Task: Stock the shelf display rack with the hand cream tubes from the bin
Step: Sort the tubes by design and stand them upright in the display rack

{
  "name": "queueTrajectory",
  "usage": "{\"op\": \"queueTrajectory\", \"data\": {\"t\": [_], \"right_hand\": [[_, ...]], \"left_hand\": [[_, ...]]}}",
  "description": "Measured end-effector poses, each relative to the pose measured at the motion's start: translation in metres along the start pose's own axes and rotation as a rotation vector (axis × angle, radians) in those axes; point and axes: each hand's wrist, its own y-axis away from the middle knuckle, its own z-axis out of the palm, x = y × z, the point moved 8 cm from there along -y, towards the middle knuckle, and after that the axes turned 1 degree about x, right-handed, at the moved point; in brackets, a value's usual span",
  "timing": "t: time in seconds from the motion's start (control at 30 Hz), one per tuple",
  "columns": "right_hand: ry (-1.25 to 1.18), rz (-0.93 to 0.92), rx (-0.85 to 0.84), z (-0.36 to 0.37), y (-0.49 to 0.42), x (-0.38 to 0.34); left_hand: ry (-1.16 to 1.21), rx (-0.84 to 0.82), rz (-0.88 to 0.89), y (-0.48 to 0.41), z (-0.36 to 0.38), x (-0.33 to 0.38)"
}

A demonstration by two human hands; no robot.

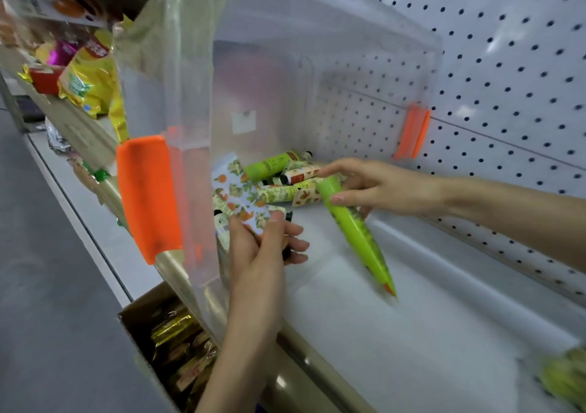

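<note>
Emptying the bin (269, 79) was judged in hand: right hand (374, 187) pinched a green tube (355, 232) over its lower wall, left hand (263, 244) gripped patterned tubes (241, 197). Next, likely laying them on the shelf (428, 333).

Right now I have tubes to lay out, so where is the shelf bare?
Bare: the white shelf between the green tube in the right hand and the blurred yellow-green thing at the far right, back to the pegboard. Crowded: inside the clear bin, where hand cream tubes pile beside the left hand.
</note>
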Motion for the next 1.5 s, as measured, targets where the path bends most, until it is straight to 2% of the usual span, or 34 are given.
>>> {"op": "queueTrajectory", "data": {"t": [0.1,0.23,0.37,0.53,0.63,0.73,0.93,1.07,1.23,1.33,1.5], "right_hand": [[-0.134,0.035,0.057,-0.025,0.025,-0.005],[-0.404,0.124,0.35,-0.07,0.061,-0.003],[-0.825,0.201,0.553,-0.068,0.094,0.004],[-1.183,0.151,0.528,-0.02,0.101,-0.014],[-1.258,0.126,0.476,0.006,0.096,-0.027],[-1.269,0.16,0.387,0.029,0.088,-0.03],[-0.934,0.219,0.239,0.058,0.081,-0.028],[-0.812,0.161,0.2,0.054,0.073,-0.031],[-0.307,0.126,0.382,-0.011,0.032,-0.005],[-0.023,0.124,0.322,-0.027,-0.01,0.014],[0.234,0.066,0.2,-0.016,-0.053,0.027]], "left_hand": [[-0.007,-0.056,0.002,0.003,0.006,0.003],[0.007,-0.064,-0.002,0.005,0.009,0.006],[0.043,-0.058,-0.036,0.006,0.008,0.004],[0.236,-0.076,-0.153,0.006,0.012,-0.001],[0.406,-0.106,-0.226,0.01,0.018,-0.001],[0.47,-0.113,-0.271,0.016,0.021,-0.003],[0.512,-0.146,-0.308,0.021,0.028,-0.002],[0.556,-0.087,-0.326,0.021,0.025,-0.004],[0.677,0.032,-0.444,0.019,0.022,-0.016],[0.662,0.069,-0.432,0.017,0.017,-0.017],[0.542,0.055,-0.365,0.014,0.01,-0.014]]}}
